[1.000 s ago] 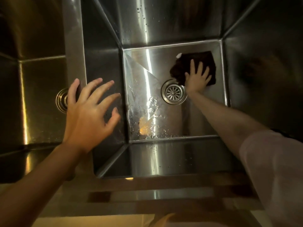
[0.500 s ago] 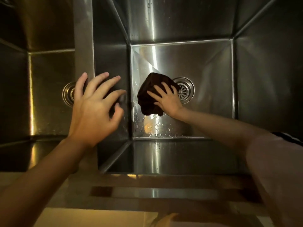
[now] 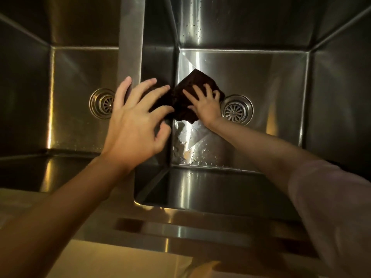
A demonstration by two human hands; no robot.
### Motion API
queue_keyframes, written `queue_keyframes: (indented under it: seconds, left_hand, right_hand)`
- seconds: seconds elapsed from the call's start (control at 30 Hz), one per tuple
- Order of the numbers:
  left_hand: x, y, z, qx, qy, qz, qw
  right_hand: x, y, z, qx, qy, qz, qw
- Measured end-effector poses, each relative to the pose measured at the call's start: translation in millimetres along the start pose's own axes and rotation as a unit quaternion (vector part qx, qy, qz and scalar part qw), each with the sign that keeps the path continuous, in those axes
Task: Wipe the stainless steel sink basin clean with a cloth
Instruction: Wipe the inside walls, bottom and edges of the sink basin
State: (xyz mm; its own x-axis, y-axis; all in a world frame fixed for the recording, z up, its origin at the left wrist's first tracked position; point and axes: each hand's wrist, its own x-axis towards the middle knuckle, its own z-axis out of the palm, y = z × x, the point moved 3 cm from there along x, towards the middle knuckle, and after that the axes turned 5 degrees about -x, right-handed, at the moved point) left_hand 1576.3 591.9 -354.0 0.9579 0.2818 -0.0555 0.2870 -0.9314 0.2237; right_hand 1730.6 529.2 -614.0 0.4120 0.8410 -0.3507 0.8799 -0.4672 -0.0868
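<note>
Wiping was the step in hand, with the floor of the right-hand sink basin [image 3: 261, 77] only partly done, as far as one could judge: beads of water [image 3: 192, 151] lay on the near-left part of that floor and more droplets [image 3: 192, 25] dotted the back wall.

Taken from the left, the other basin [image 3: 76, 77] sat dim and untouched, its own drain [image 3: 101, 103] half hidden behind the left hand [image 3: 134, 121]. That hand hung in the air over the divider [image 3: 130, 37] between the two basins, fingers spread wide and lightly bent, holding nothing; whether its fingertips brushed the steel could not be told.

Just to its right, the dark cloth [image 3: 188, 93] lay bunched on the basin floor, hard against the left wall. The right hand [image 3: 204, 105] pressed down flat on it, fingers splayed and nearly straight, pinning it rather than gripping it. The strainer drain [image 3: 236, 110] stood just beside that hand, uncovered.

The next move probably called for drawing the cloth toward the near edge, through the standing drops, with firm downward pressure, then up the spotted walls. The worktop [image 3: 120, 257] ran along the front.
</note>
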Motion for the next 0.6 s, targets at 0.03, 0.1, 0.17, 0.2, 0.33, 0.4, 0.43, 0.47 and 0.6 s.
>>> queue_keyframes:
  seconds: [0.03,0.1,0.17,0.2,0.33,0.4,0.43,0.47,0.6]
  left_hand:
    - [0,0,0,0.000,-0.001,0.001,1.000]
    - [0,0,0,0.002,-0.004,0.003,1.000]
    - [0,0,0,0.003,-0.007,0.006,1.000]
    - [0,0,0,0.001,-0.009,0.006,1.000]
    - [0,-2,0,0.000,-0.010,0.006,1.000]
    - [0,-2,1,0.002,-0.010,0.004,1.000]
    - [0,-2,1,0.000,-0.009,0.003,1.000]
    - [0,-2,0,-0.003,-0.008,0.002,1.000]
    - [0,-1,0,-0.010,-0.005,0.003,1.000]
  right_hand:
    - [-5,-5,3,-0.009,-0.001,-0.004,1.000]
    - [-20,-6,8,-0.023,0.008,-0.022,0.999]
    - [-39,3,16,-0.053,0.018,-0.079,0.995]
    - [-49,11,20,-0.075,0.021,-0.111,0.991]
    - [-58,40,18,-0.066,0.026,-0.129,0.989]
    - [-44,41,12,-0.040,0.011,-0.088,0.995]
    - [-36,37,9,-0.033,0.010,-0.065,0.997]
    - [-29,31,5,-0.025,0.011,-0.045,0.999]
    - [-13,2,-4,-0.008,0.007,-0.018,1.000]
